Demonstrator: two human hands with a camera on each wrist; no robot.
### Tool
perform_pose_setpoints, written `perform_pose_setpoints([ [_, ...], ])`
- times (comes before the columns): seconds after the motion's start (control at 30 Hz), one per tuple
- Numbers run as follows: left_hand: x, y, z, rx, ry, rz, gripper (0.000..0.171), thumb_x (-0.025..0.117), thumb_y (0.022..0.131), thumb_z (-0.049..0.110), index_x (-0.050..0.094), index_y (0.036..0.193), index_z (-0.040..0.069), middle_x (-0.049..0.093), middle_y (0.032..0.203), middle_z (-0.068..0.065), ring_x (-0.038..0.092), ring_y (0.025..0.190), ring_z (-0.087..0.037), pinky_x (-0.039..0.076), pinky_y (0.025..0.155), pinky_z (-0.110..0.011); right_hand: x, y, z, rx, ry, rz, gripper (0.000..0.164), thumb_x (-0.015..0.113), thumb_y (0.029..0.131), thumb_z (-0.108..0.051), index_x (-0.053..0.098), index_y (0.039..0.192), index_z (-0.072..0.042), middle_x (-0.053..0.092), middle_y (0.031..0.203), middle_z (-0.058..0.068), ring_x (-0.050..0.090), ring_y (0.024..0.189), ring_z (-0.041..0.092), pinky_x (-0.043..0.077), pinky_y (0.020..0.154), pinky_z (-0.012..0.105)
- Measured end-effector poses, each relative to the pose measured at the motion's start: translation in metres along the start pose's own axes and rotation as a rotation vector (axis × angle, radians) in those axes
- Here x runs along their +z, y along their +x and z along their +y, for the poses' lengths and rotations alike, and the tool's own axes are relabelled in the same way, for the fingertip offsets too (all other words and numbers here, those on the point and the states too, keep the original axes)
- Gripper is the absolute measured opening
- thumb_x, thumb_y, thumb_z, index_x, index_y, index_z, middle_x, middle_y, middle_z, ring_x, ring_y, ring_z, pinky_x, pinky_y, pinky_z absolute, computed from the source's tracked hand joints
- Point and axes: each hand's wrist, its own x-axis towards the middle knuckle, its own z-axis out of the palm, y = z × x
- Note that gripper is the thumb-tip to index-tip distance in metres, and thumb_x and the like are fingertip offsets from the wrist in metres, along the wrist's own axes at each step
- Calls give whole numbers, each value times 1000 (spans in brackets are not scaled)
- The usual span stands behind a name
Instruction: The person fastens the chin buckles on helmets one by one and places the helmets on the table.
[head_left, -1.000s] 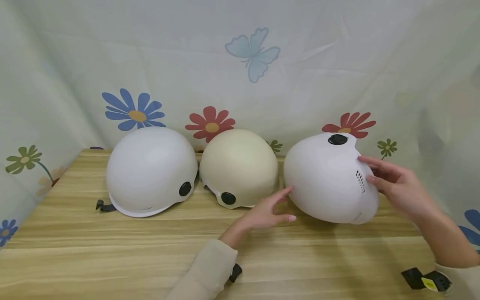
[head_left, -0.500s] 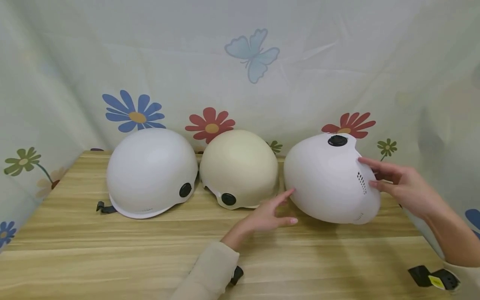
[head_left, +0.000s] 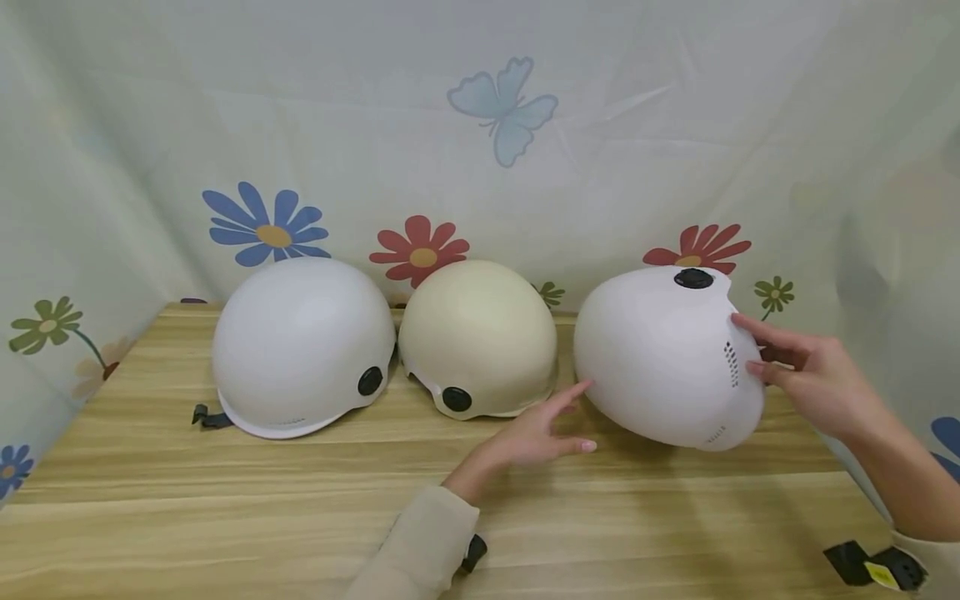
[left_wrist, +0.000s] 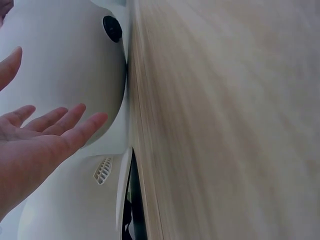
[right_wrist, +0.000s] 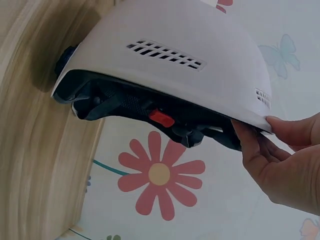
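A white helmet [head_left: 660, 358] leans tipped on its side at the table's right, its black side disc [head_left: 693, 278] turned up. My right hand [head_left: 821, 379] pinches its rim, with the thumb outside and fingers tucked inside, as the right wrist view shows. Dark lining and a red buckle [right_wrist: 161, 118] show under that rim. Beside the helmet's left side, my left hand [head_left: 532, 433] reaches out with straight, spread fingers, the index fingertip right at the shell. Behind that hand sits a cream helmet [head_left: 480, 333], upright.
Another white helmet [head_left: 303, 342] stands at the left, a black strap end [head_left: 212, 417] poking out from under it. All the helmets line up along the back of the wooden table [head_left: 225, 517]. A flowered cloth [head_left: 637, 125] hangs behind.
The tipped white helmet has turned and shifted slightly to the right, its side disc moving right, along with my right hand. My left hand has barely moved.
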Motion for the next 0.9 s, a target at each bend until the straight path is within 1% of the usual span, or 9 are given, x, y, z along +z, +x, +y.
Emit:
perform_pose_setpoints([
  [0.1, -1, -1, -1, 7, -10, 3, 76, 65, 85, 31, 19, 146, 25, 31, 145, -6, 38, 126, -26, 39, 95, -40, 0, -2, 6, 40, 36, 42, 51, 54, 93, -12, 35, 140, -12, 39, 133, 28, 54, 95, 8, 48, 66, 13],
  [0.2, -2, -2, -3, 13, -16, 8, 76, 65, 85, 30, 20, 146, 25, 30, 145, -6, 38, 126, -26, 39, 96, -42, 0, -4, 12, 66, 109, 97, 52, 55, 92, -13, 36, 140, -11, 49, 123, 17, 51, 84, -7, 49, 66, 14],
  [0.27, -3, -3, -3, 14, -22, 8, 76, 64, 86, 30, 19, 147, 25, 30, 145, -6, 38, 126, -27, 38, 96, -43, 0, -6, 19, 72, 283, 117, 53, 56, 90, -9, 37, 140, -11, 54, 113, 6, 54, 81, -4, 50, 65, 15],
  [0.33, -3, -3, -3, 17, -27, 8, 76, 65, 86, 29, 20, 147, 25, 29, 146, -5, 38, 126, -27, 38, 96, -44, 0, -7, 24, 72, 495, 122, 54, 58, 88, -5, 39, 139, -11, 56, 103, -4, 58, 80, 1, 51, 64, 18],
  [0.4, -2, -2, -3, 20, -30, 9, 76, 65, 86, 29, 20, 146, 25, 29, 146, -4, 39, 126, -27, 38, 96, -44, 1, -9, 30, 77, 706, 111, 55, 60, 86, 0, 42, 137, -13, 60, 98, -8, 61, 79, 6, 52, 64, 20],
  [0.43, -2, -2, -3, 22, -26, 10, 76, 65, 86, 29, 19, 146, 25, 28, 146, -4, 39, 126, -27, 38, 96, -43, 1, -10, 32, 81, 798, 104, 55, 61, 85, 1, 45, 135, -13, 62, 96, -7, 62, 79, 9, 52, 64, 22],
  [0.5, -2, -2, -3, 21, -26, 9, 77, 65, 85, 29, 19, 147, 25, 27, 147, -4, 39, 126, -26, 37, 96, -43, 2, -12, 36, 89, 877, 93, 53, 62, 84, 0, 48, 133, -16, 63, 95, -4, 63, 78, 12, 52, 64, 23],
  [0.73, 1, -3, -3, 25, -6, -2, 78, 64, 86, 32, 17, 147, 23, 24, 148, -1, 38, 126, -22, 38, 97, -40, 7, -18, 50, 158, 1002, 26, 46, 64, 82, 0, 60, 123, -22, 66, 96, -3, 65, 81, 15, 53, 68, 26],
  [0.9, 2, -2, 0, 30, -9, -7, 77, 63, 86, 33, 18, 147, 22, 23, 148, 2, 37, 127, -23, 37, 98, -38, 17, -20, 61, 195, 1132, -25, 46, 55, 85, 11, 66, 112, -24, 66, 96, -3, 65, 83, 16, 53, 68, 30],
])
